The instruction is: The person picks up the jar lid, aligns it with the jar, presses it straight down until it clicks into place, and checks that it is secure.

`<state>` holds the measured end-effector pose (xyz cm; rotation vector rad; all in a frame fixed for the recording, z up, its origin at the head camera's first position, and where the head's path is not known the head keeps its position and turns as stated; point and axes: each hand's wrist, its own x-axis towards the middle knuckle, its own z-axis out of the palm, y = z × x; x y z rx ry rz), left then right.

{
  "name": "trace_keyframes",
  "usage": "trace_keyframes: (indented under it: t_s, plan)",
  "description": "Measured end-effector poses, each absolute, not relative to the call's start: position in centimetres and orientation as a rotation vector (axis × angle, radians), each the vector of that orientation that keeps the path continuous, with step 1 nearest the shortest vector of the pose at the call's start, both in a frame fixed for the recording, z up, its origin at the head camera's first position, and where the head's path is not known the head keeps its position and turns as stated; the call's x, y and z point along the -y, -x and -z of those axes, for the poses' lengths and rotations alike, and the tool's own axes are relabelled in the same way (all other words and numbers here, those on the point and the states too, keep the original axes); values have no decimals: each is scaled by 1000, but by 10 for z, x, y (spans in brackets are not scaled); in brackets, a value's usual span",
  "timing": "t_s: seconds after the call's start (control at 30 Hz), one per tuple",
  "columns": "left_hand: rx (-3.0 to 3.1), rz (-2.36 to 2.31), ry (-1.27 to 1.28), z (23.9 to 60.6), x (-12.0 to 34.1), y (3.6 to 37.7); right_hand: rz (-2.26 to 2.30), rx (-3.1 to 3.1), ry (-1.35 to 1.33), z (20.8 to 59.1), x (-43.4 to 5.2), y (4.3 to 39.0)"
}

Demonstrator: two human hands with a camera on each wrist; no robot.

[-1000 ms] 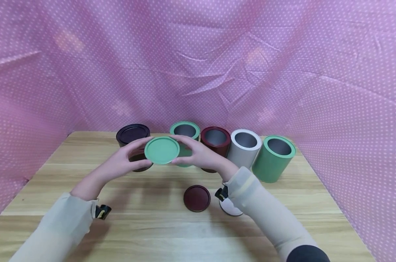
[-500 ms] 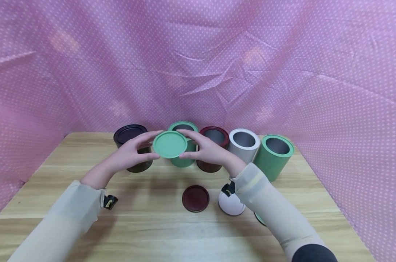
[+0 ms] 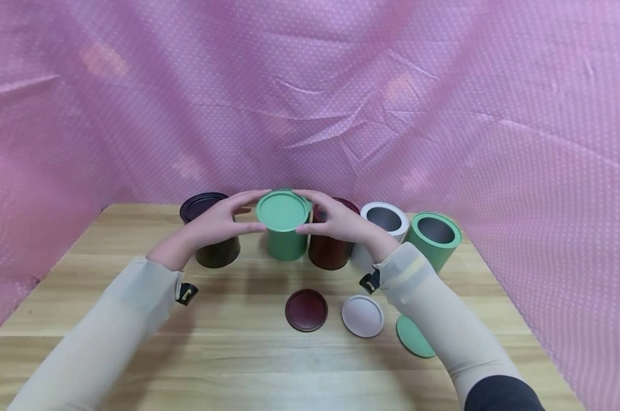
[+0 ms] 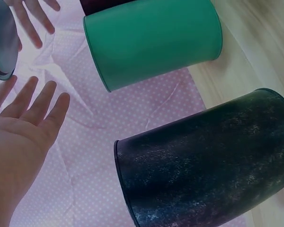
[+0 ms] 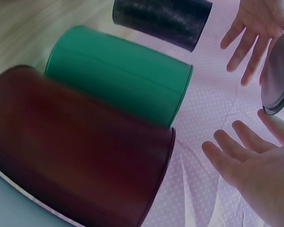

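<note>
A round green lid [image 3: 283, 211] is held level between both hands, in front of and above the left green can [image 3: 287, 245]. My left hand [image 3: 214, 225] grips the lid's left edge with thumb and index finger; my right hand [image 3: 343, 221] grips its right edge the same way. The other fingers spread out in the wrist views. There the lid's grey underside [image 4: 2, 40] shows, with a gap between it and the green can's rim [image 5: 182, 97]. The can's opening is hidden by the lid in the head view.
Left of it stands a dark can [image 3: 217, 251] with its lid on. To the right are a dark red can [image 3: 330, 251], a white can [image 3: 384, 219] and another green can [image 3: 436, 230]. Dark red [image 3: 306, 310], white [image 3: 363, 316] and green [image 3: 414, 337] lids lie in front.
Both hands have carried the green lid rightward and farther away, from beside the dark can to over the left green can. The right forearm has uncovered the white and green lids on the table.
</note>
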<state>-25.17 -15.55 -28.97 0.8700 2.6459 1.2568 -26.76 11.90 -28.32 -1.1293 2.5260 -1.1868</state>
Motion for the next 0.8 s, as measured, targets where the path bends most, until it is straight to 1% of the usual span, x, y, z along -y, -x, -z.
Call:
trace_keyframes:
  t_s: [0.27, 0.57, 0.8]
  plan:
    - [-2633, -1257, -891, 284, 152, 265, 1182, -2508, 1098, 279, -122, 283]
    - [-2575, -1346, -796, 285, 149, 276, 1111, -2518, 1053, 278, -125, 300]
    - [-2573, -1363, -718, 286, 147, 283, 1140, -2475, 1004, 277, -126, 309]
